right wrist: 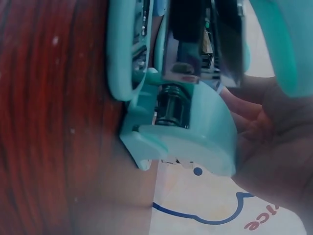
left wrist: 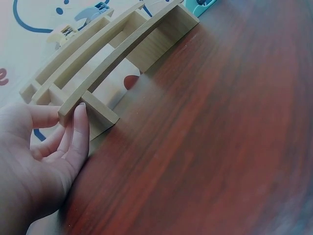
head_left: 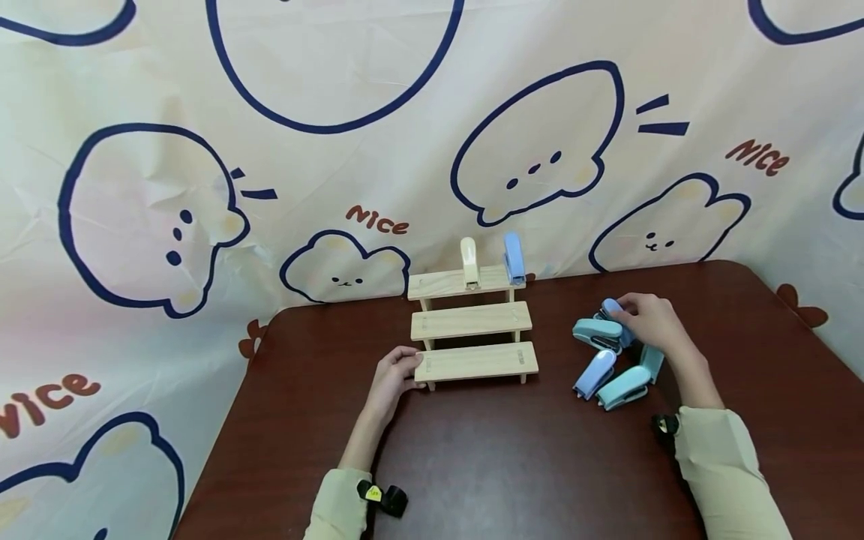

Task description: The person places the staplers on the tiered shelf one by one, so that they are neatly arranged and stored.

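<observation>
The left hand [head_left: 394,373] pinches the left end of the bottom step of a little wooden rack [head_left: 472,321], with its fingers bent around the wood. The right hand [head_left: 651,319] has bent fingers too, and it holds a blue stapler [head_left: 610,306] at the back of a small bunch on the brown table [head_left: 506,465]. Near it are three green-blue staplers [head_left: 624,388] and a pale blue stapler [head_left: 595,373]. The rack has three steps and stands by the wall cloth [head_left: 364,172]. On its top step are a cream stapler [head_left: 469,262] and a sky-blue stapler [head_left: 514,259]
</observation>
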Available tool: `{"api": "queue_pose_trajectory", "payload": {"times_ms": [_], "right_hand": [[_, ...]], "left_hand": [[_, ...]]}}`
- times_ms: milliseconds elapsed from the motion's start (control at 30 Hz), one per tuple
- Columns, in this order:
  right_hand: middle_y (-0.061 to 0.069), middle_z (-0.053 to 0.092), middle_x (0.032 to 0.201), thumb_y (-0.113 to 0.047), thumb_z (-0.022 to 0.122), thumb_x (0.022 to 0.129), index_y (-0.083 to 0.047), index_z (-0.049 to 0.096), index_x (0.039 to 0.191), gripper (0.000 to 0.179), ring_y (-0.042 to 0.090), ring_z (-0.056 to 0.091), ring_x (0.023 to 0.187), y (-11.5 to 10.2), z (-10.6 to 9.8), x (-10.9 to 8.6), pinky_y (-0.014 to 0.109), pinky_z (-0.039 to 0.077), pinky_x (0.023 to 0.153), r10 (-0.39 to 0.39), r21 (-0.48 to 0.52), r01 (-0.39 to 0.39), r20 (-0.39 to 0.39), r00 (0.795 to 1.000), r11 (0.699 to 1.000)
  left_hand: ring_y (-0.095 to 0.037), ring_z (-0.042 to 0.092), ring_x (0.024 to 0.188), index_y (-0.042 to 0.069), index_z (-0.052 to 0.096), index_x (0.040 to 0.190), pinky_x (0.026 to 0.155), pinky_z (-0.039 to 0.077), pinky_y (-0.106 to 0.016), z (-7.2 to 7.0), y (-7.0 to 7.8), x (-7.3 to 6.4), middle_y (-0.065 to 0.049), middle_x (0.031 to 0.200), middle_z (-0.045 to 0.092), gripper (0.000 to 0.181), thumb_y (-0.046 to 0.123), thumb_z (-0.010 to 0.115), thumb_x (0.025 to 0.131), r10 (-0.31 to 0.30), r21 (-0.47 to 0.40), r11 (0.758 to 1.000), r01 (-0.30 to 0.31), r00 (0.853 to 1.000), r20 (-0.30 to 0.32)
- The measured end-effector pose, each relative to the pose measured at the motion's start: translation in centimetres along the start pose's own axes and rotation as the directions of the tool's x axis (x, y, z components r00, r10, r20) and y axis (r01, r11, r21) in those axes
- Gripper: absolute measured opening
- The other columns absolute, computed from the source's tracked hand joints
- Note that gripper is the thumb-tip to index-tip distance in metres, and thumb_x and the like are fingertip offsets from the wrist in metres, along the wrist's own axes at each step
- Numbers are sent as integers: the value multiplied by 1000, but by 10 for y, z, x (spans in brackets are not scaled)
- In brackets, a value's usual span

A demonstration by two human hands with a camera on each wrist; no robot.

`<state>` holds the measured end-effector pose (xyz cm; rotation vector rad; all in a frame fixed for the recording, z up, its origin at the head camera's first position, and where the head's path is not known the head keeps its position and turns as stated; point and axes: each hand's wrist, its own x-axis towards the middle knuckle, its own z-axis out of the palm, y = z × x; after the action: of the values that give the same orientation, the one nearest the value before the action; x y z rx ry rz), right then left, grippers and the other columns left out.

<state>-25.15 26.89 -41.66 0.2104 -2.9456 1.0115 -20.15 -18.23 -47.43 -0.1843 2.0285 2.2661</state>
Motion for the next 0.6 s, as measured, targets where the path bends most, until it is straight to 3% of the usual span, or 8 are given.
{"api": "queue_pose_trajectory", "payload": {"times_ms": [100, 200, 267, 333, 467, 600], "right_hand": [[33, 68, 97, -10, 59, 103, 19, 60, 121, 34, 32, 62, 73, -2, 2, -1, 37, 50, 57, -1, -27, -1, -84, 996, 1000], [35, 67, 96, -3, 57, 101, 20, 62, 118, 29, 32, 61, 68, -3, 3, -3, 35, 46, 53, -6, -40, -3, -201, 980, 999], [36, 67, 100, -1, 58, 100, 20, 62, 117, 28, 33, 64, 69, -4, 3, -4, 36, 49, 54, -4, -42, -6, -237, 972, 999], [35, 68, 100, -4, 62, 100, 20, 61, 119, 30, 34, 65, 73, -4, 1, -5, 38, 52, 57, 11, -24, -16, -202, 979, 1000], [36, 67, 105, -11, 65, 101, 22, 57, 123, 41, 40, 68, 84, -4, -2, -3, 45, 58, 65, 26, -40, -28, -60, 998, 999], [41, 63, 113, -10, 66, 100, 25, 51, 129, 47, 42, 67, 90, -7, -3, -1, 52, 59, 75, 20, -94, -15, 51, 998, 995]], "left_hand": [[-15, 64, 78, -5, 60, 113, 63, 57, -28, 0, -1, 0, -11, 102, 64, 21, 11, 64, 100, -1, 2, 1000, 1, 1000, -1], [-15, 64, 78, -5, 60, 113, 63, 57, -28, 0, -2, -1, -11, 102, 64, 21, 11, 64, 100, -6, 4, 1000, 6, 1000, 1], [-16, 65, 78, -5, 60, 113, 63, 57, -29, 0, -2, -2, -11, 101, 64, 22, 11, 65, 100, -9, 9, 1000, 9, 1000, 2], [-16, 65, 78, -5, 60, 113, 63, 57, -29, -1, -2, -2, -12, 102, 64, 22, 11, 65, 100, -9, 8, 1000, 9, 1000, 2], [-16, 65, 79, -4, 60, 114, 64, 57, -29, -1, 0, -2, -12, 104, 64, 23, 12, 65, 100, 1, 11, 1000, -1, 1000, 5], [-16, 65, 80, -4, 60, 115, 65, 58, -29, 0, 0, -2, -12, 103, 64, 23, 13, 65, 100, -2, 12, 1000, 2, 1000, 7]]}}
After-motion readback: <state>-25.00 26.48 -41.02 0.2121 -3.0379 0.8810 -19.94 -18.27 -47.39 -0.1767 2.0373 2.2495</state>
